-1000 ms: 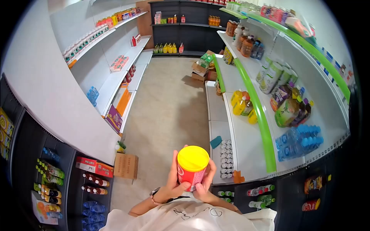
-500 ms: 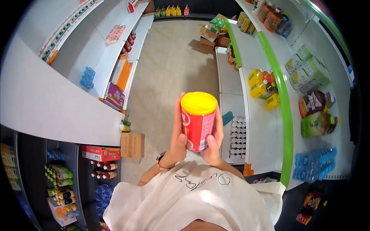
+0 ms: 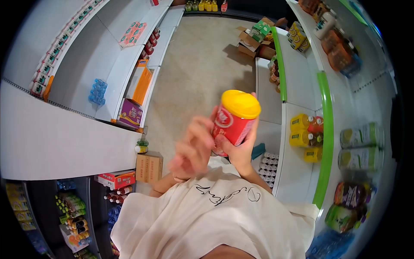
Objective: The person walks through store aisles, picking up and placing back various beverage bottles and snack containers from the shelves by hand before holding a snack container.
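A red canister [image 3: 235,125] with a yellow lid [image 3: 241,103] is held up in front of my chest, its top leaning to the right. My right hand [image 3: 240,149] is wrapped round its lower right side, the thumb across the front. At the canister's left side is my left hand [image 3: 194,144], blurred by motion, with its fingers apart and curved. Whether its fingertips touch the canister I cannot tell. Printing shows on the red side, too small to read fully.
White shelves [image 3: 108,77] with boxes and bottles run along the left. Green-edged shelves [image 3: 322,172] with drinks stand on the right. Below left are dark shelves [image 3: 92,216] and a cardboard box [image 3: 149,167]. Opened cartons [image 3: 250,43] lie on the floor farther off.
My left hand has come off the canister's left side and its fingers have spread. My right hand still holds the canister, which has moved up and right and now tilts.
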Demonstrator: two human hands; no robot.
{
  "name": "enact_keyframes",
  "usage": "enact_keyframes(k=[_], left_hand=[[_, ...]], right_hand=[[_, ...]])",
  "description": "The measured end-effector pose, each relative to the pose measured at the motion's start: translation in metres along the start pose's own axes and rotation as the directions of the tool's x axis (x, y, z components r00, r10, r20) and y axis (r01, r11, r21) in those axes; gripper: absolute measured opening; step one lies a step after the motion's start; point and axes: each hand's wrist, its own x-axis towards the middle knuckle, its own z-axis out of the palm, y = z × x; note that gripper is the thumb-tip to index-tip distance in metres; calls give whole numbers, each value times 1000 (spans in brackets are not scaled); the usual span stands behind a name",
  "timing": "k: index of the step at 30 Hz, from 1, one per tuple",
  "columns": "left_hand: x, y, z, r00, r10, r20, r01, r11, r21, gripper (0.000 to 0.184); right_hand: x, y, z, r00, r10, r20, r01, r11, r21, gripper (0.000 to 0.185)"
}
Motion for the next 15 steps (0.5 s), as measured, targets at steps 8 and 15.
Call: enact_keyframes(k=[8, 15], left_hand=[[103, -66, -76, 840, -366, -400, 359, 928, -96, 67], [208, -168, -205, 915, -184, -359, 41, 927, -372, 70]], right_hand=[[141, 76, 14, 995, -1, 98, 13, 993, -119, 111], [305, 158, 42, 996, -45, 73, 52, 993, -101, 113]])
